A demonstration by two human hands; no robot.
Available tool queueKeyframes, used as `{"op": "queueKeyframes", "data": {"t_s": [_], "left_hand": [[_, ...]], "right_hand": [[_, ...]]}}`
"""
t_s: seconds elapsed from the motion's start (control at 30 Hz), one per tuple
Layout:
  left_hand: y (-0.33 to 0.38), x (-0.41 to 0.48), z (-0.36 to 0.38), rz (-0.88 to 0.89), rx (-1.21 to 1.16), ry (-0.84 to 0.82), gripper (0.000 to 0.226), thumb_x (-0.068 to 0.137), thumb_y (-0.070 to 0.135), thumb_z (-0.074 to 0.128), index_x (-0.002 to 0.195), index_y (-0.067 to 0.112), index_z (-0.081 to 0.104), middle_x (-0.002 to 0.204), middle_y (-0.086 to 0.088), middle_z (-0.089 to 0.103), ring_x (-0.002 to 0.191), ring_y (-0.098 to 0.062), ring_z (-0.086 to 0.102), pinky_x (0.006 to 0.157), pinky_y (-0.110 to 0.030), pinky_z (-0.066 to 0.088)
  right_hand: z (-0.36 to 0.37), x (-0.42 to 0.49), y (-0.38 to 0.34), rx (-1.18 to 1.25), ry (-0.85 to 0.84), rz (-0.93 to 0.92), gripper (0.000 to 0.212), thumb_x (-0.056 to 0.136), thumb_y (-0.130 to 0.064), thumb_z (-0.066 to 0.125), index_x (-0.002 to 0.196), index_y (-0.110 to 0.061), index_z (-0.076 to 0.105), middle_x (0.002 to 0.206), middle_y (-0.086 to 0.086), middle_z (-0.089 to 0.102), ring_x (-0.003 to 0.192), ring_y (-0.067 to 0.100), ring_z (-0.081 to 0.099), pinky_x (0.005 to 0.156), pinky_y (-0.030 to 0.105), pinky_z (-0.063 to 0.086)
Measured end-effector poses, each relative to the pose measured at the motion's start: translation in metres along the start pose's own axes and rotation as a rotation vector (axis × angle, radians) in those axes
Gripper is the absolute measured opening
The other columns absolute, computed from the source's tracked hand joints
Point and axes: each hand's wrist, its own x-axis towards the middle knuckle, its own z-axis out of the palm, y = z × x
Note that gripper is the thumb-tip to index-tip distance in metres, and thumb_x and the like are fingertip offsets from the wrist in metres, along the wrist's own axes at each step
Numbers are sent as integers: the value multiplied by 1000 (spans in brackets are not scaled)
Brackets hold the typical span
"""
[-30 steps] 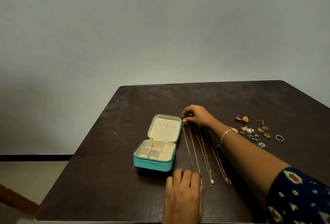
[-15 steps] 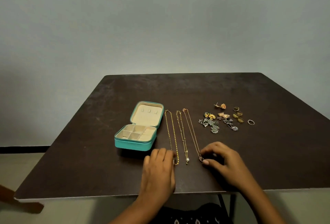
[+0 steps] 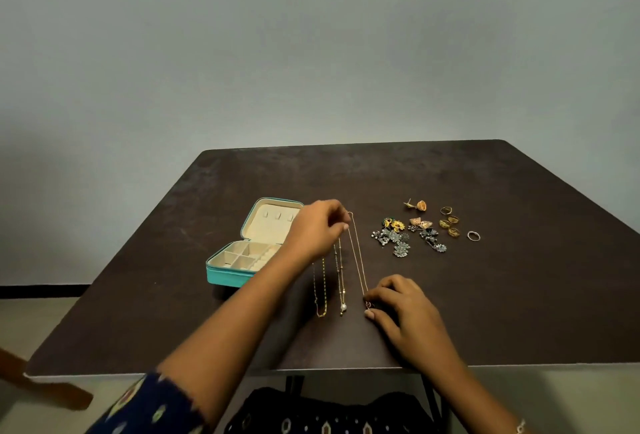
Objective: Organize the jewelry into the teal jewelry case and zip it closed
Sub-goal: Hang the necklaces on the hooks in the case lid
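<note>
The teal jewelry case point(image 3: 224, 275) lies open on the dark table point(image 3: 502, 295), its cream compartments empty. To its right lie three gold necklaces: a beaded chain point(image 3: 320, 298), a chain with a pearl point(image 3: 342, 295) and a thin chain point(image 3: 358, 260). My left hand point(image 3: 317, 231) reaches over the case's right side, and its curled fingers pinch at the far end of the thin chain. My right hand point(image 3: 398, 309) pinches that chain's pendant end near the table's front. The far ends of the other two chains are hidden under my left hand.
Several earrings point(image 3: 401, 236) lie in a cluster right of the necklaces, with gold rings point(image 3: 450, 222) and one silver ring point(image 3: 473, 236) beyond them. A plain wall stands behind the table. A brown wooden piece point(image 3: 45, 385) shows at the lower left.
My left hand has left the near end of the chains and reached forward to their far end. My right hand stays at the pendant of the thin chain.
</note>
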Motion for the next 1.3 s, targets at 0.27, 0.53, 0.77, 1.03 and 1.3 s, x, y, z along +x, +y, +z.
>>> {"op": "queueKeyframes", "data": {"t_s": [0.27, 0.53, 0.77, 1.03, 1.3], "left_hand": [[-22, 83, 33, -218, 131, -43, 10, 81, 9, 61, 83, 17, 67, 95, -7, 69, 93, -24, 62, 78, -32, 46], [-41, 107, 46, -247, 236, -132, 15, 77, 22, 71, 87, 15, 63, 97, -6, 68, 95, -24, 61, 81, -35, 47], [-37, 111, 48, -248, 322, -203, 10, 86, 15, 52, 86, 12, 62, 103, -11, 67, 98, -30, 59, 85, -38, 47], [-34, 107, 45, -255, 219, -156, 15, 87, 9, 42, 86, 3, 56, 100, -14, 63, 96, -34, 57, 82, -35, 44], [-12, 95, 21, -329, -348, -68, 31, 91, -1, 39, 64, 12, 48, 65, -5, 60, 55, -13, 52, 51, -22, 38]], "right_hand": [[9, -4, -2, -63, 68, -10, 28, 81, -41, 44, 87, -23, 65, 88, -7, 56, 83, 12, 54, 68, 19, 38], [13, -5, 4, -84, 136, -37, 18, 78, -41, 44, 80, -29, 59, 81, -14, 51, 78, 3, 42, 62, 6, 30], [18, -5, 6, -143, 221, -106, 14, 80, -37, 45, 77, -28, 56, 79, -15, 48, 77, 1, 39, 67, 10, 32], [19, -4, 6, -190, 269, -113, 16, 80, -32, 43, 74, -27, 57, 74, -12, 51, 74, 5, 38, 58, 14, 37], [14, -5, 3, -89, 234, -99, 9, 82, -31, 43, 78, -26, 50, 81, -10, 52, 78, 4, 37, 58, 8, 29]]}}
